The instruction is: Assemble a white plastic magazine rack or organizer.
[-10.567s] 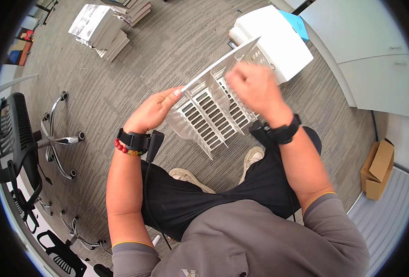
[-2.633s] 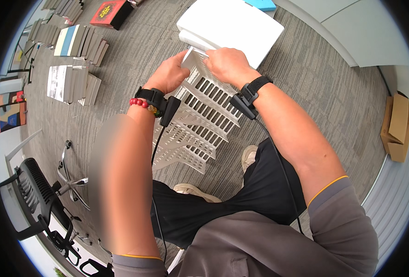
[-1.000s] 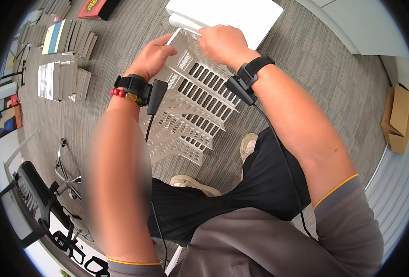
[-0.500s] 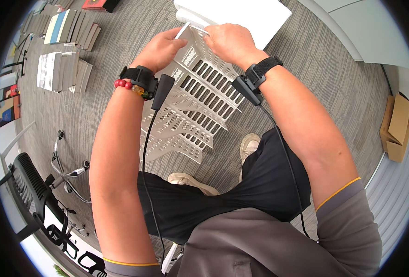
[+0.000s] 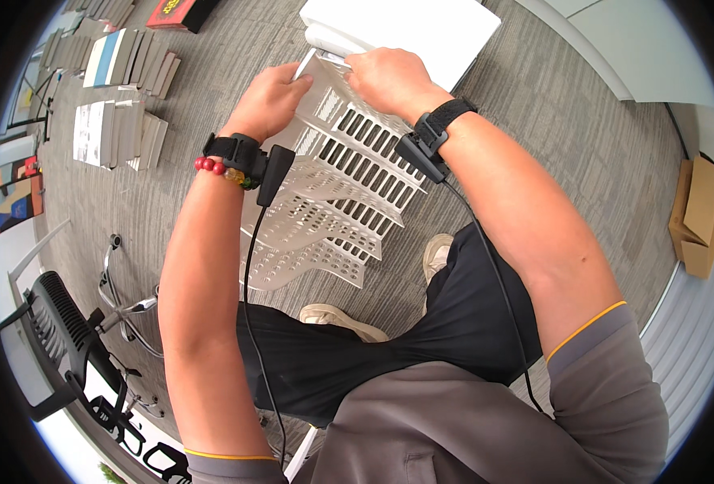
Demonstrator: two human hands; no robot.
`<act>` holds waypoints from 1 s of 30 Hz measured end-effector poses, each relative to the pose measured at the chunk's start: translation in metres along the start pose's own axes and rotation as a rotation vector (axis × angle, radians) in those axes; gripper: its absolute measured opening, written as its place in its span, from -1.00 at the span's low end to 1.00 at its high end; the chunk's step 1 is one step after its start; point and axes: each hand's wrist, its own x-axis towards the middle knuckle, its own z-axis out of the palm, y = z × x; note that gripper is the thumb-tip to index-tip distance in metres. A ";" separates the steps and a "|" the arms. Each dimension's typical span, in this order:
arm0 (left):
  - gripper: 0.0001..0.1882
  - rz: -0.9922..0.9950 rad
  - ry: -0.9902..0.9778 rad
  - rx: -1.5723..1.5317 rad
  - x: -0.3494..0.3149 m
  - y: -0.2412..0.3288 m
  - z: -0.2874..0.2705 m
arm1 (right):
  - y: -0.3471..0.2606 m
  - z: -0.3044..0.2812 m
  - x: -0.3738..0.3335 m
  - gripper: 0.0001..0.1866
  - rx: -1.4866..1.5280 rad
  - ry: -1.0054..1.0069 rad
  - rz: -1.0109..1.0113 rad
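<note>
A white plastic desk file rack (image 5: pixel 296 226), with perforated upright dividers and a slotted base, stands over the floor in front of my shoes. My left hand (image 5: pixel 270 101) is closed on the left end of its far panel, thumb toward the middle. At the right part of that same far edge, my right hand (image 5: pixel 393 81) is closed with its fingers curled over the panel. The fingertips of both hands are partly hidden. Just beyond the rack lies a large white box-like block (image 5: pixel 421 32).
Stacked books (image 5: pixel 131 60) and more books (image 5: pixel 111 133) stand on the carpet at the far left. A black office chair (image 5: pixel 66 331) is at the left. An opened cardboard box (image 5: pixel 695 218) sits at the right, near a white cabinet (image 5: pixel 639 48).
The view has turned slightly. Both hands keep their hold on the rack's far panel, having come a little nearer to me.
</note>
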 end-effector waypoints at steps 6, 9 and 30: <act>-0.59 -0.015 -0.038 -0.051 -0.003 0.013 -0.008 | 0.001 -0.001 -0.004 -0.73 0.022 0.021 0.006; -0.60 0.022 -0.039 0.000 -0.005 0.016 -0.006 | 0.006 0.006 -0.004 -0.73 0.045 0.079 -0.019; -0.71 0.149 -0.009 0.275 -0.005 0.006 -0.004 | -0.003 0.003 -0.006 -0.75 0.024 0.028 -0.016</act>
